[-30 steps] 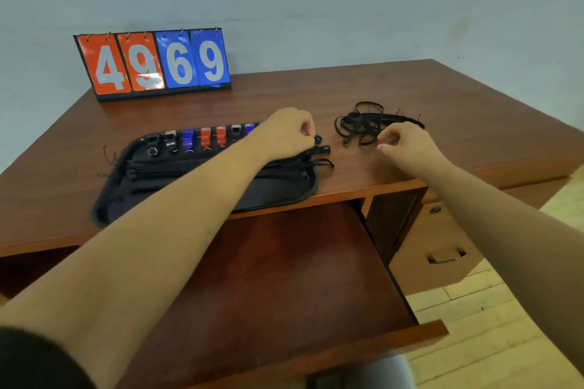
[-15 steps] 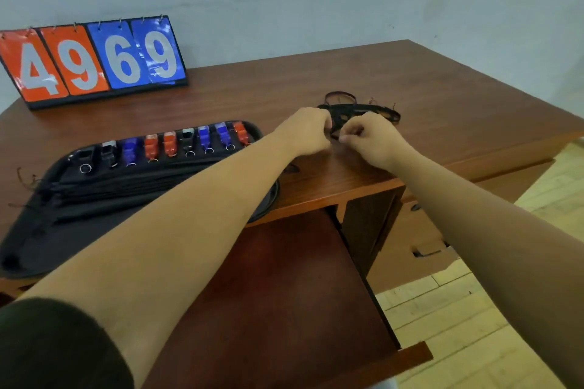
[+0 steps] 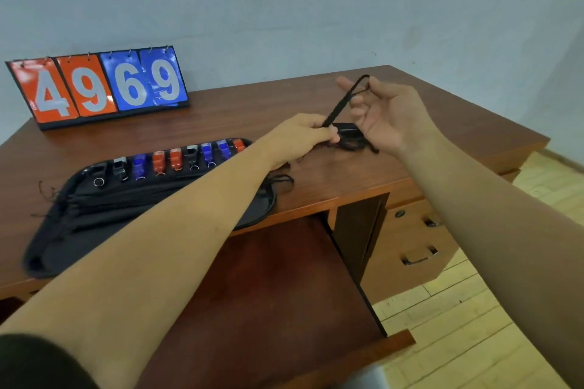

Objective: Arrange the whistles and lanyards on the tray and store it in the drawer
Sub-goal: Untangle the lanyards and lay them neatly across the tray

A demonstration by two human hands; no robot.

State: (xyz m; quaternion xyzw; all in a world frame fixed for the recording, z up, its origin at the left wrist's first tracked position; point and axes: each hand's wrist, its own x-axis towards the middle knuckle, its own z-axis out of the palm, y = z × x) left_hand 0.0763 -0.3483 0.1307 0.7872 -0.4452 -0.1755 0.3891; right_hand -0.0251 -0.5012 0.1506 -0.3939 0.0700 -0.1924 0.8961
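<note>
A black tray (image 3: 57, 240) lies on the desk's left half. Along its far edge runs a row of whistles (image 3: 177, 159) in black, blue and orange. Straightened black lanyards (image 3: 132, 199) lie lengthwise across the tray under my left forearm. Right of the tray sits a tangled pile of black lanyards (image 3: 350, 139). One black lanyard (image 3: 343, 101) is stretched taut above that pile. My left hand (image 3: 303, 136) pinches its lower end. My right hand (image 3: 388, 110) holds its upper loop between thumb and fingers, raised over the desk.
A flip scoreboard (image 3: 101, 85) reading 4969 stands at the back left of the wooden desk (image 3: 252, 110). The wide centre drawer (image 3: 271, 294) is pulled out below the tray. A closed drawer with a metal handle (image 3: 418, 257) is at the right.
Both hands left the tray and met at the lanyard pile. Since then my right hand has lifted up and back, pulling one lanyard taut out of the pile while my left hand holds its lower end.
</note>
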